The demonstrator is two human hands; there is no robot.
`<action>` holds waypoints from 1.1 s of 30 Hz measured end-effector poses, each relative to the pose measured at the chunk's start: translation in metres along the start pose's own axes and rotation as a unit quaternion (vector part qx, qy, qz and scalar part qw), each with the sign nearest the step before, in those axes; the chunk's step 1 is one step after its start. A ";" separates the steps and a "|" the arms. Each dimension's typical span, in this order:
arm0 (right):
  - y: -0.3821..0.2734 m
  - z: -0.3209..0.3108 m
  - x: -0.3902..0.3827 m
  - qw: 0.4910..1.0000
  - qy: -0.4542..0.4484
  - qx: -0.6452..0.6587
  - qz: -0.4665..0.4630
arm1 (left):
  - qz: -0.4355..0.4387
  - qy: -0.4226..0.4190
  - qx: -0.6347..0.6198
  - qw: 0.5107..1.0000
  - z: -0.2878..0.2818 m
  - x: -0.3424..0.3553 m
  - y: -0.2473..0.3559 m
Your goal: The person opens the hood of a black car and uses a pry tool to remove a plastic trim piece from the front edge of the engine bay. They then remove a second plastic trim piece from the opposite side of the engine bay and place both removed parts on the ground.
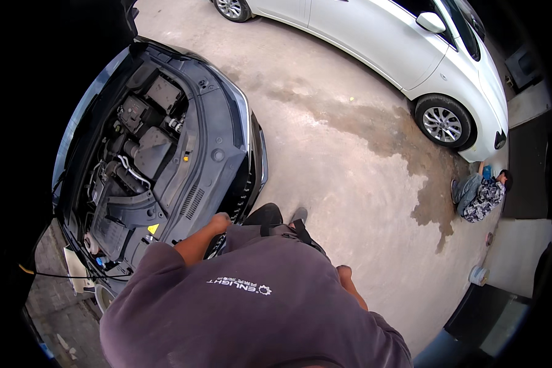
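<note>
My left hand [221, 220] is beside the front edge of a car with its hood up, at the left. Its fingers are too small and foreshortened to make out. My right hand [344, 270] hangs low by my right side, mostly behind my sleeve and forearm, and its fingers do not show. Nearest to my left arm is the open engine bay [193, 178], with a grey plastic front cover, a black battery, hoses and a yellow label [153, 228]. No held thing is visible in either hand.
A white car [374, 37] is parked across the concrete floor [343, 202], which has a wet patch [432, 190]. By its front wheel [443, 122] another person [479, 195] crouches. A white bucket [478, 276] stands at the right. My shoe [300, 214] shows ahead.
</note>
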State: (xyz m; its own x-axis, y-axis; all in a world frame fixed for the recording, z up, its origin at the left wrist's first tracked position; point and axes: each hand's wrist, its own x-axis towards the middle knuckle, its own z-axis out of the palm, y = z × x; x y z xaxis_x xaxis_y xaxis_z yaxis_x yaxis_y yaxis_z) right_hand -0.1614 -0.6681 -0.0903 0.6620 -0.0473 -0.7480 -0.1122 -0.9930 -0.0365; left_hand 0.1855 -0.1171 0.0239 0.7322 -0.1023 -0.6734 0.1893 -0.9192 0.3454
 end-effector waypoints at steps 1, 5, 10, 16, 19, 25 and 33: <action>0.039 -0.026 0.028 0.937 0.040 0.318 0.135 | -0.003 0.015 -0.064 0.998 -0.009 0.013 0.010; 0.131 -0.204 0.141 0.598 0.152 0.731 0.292 | 0.023 0.058 -0.069 0.996 -0.046 0.069 0.055; 0.149 -0.391 0.258 0.594 0.218 0.729 0.261 | -0.054 0.019 -0.090 0.994 -0.099 0.156 0.091; 0.080 -0.442 0.347 0.690 0.029 0.681 0.245 | -0.173 -0.076 -0.208 0.960 -0.216 0.289 0.160; 0.061 -0.440 0.388 0.911 0.118 0.390 0.064 | -0.108 -0.010 -0.194 0.975 -0.261 0.347 0.160; 0.009 -0.560 0.441 0.869 0.037 0.477 0.127 | -0.154 0.049 -0.302 0.940 -0.397 0.439 0.159; 0.012 -0.676 0.619 0.815 -0.045 0.541 0.203 | -0.291 0.050 -0.354 0.888 -0.537 0.543 0.151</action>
State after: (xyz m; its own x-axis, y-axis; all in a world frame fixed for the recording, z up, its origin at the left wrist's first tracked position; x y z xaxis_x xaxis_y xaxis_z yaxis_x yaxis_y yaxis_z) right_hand 0.7484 -0.7822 -0.1058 0.3559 -0.2907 -0.8882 -0.9285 -0.2178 -0.3007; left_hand 0.9630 -0.1073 0.0614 0.4241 0.3784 -0.8228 0.8918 -0.3327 0.3066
